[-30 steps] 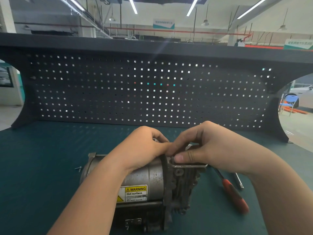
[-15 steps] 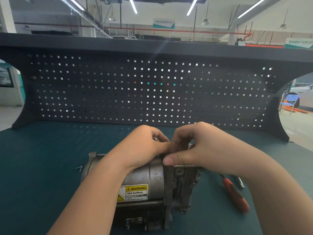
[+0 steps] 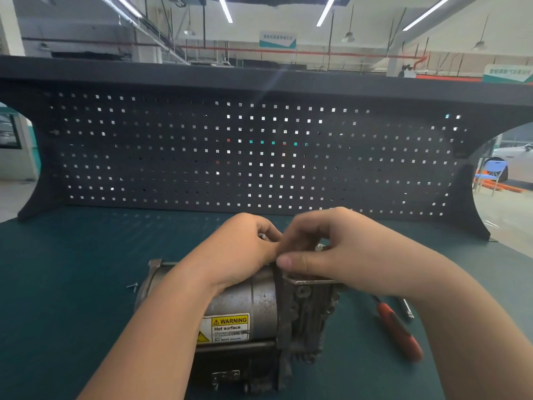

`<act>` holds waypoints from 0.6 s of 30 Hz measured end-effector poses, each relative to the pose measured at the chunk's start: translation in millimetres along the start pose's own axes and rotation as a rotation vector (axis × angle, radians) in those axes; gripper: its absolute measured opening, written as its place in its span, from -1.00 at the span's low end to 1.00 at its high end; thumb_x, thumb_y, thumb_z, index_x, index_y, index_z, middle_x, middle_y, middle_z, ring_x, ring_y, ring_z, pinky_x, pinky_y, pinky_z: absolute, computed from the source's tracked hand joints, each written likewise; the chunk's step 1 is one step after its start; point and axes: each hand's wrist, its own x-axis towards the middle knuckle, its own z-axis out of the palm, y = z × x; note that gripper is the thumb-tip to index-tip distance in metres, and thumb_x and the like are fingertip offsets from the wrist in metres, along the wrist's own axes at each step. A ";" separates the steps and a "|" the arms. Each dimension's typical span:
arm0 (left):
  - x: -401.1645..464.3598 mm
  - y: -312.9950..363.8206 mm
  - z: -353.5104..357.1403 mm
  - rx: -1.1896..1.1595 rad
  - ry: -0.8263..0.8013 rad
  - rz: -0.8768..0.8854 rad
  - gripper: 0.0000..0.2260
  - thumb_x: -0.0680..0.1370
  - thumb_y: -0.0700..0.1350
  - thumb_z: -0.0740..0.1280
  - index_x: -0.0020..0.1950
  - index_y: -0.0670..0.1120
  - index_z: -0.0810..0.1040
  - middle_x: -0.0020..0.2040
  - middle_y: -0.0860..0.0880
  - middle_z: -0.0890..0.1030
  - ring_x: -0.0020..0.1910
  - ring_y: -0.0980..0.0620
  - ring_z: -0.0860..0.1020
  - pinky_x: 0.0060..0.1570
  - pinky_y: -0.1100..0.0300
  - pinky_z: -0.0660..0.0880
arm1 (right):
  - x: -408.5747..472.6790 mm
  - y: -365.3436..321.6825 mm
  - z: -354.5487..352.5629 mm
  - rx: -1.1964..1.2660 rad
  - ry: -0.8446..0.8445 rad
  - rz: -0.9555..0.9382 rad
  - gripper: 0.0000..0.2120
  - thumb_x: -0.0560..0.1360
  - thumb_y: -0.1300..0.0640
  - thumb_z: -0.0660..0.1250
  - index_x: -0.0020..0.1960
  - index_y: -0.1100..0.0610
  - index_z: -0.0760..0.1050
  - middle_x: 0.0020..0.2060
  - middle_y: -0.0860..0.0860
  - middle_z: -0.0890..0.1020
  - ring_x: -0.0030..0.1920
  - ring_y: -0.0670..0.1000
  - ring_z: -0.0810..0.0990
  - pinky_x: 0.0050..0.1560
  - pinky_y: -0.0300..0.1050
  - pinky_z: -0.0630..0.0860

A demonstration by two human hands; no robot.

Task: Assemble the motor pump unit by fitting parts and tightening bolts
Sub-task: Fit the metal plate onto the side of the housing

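The grey motor pump unit lies on its side on the green bench mat, with a yellow warning label facing me. A flat metal bracket sits on top of its cast pump end. My right hand is curled over the bracket, thumb pressing its left end. My left hand rests on the motor's top with curled fingers pinching a small bolt, whose tip shows. Where the fingers meet is hidden.
A red-handled screwdriver and a thin metal tool lie on the mat to the right of the unit. A few small screws lie left of it. A dark pegboard closes the back of the bench.
My right hand has shifted left along the bracket, with the thumb sliding toward the left hand. The bracket has settled flatter on the pump end. The left hand has stayed in place.
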 end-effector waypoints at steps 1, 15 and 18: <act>0.0 0.2 -0.2 0.007 0.001 -0.003 -0.83 0.30 0.08 0.43 -0.23 0.01 0.65 -0.40 0.16 0.61 -0.40 0.27 0.52 -0.33 0.29 0.41 | -1.4 -0.8 -2.3 0.022 -0.019 -0.006 -0.98 0.46 0.01 0.44 -0.12 -0.10 0.64 -0.25 -0.06 0.66 -0.15 0.04 0.62 -0.09 -0.06 0.56; 2.2 -3.5 1.0 -0.022 0.006 -0.021 -0.82 0.38 0.08 0.47 -0.18 -0.01 0.64 -0.58 0.22 0.44 -0.57 0.31 0.38 -0.54 0.48 0.25 | -2.9 -1.0 -7.1 -0.014 -0.052 0.024 -0.89 0.33 0.01 0.56 -0.23 -0.17 0.66 -0.26 -0.18 0.68 -0.24 -0.20 0.62 -0.11 -0.26 0.54; 3.9 -4.5 2.2 0.000 0.012 -0.025 -0.84 0.34 0.05 0.45 -0.20 -0.01 0.63 -0.59 0.23 0.44 -0.57 0.32 0.38 -0.54 0.48 0.25 | -3.3 -3.6 -4.8 -0.021 -0.054 0.012 -0.88 0.35 0.09 0.55 -0.25 -0.11 0.65 -0.30 -0.15 0.67 -0.35 -0.25 0.57 -0.23 -0.34 0.51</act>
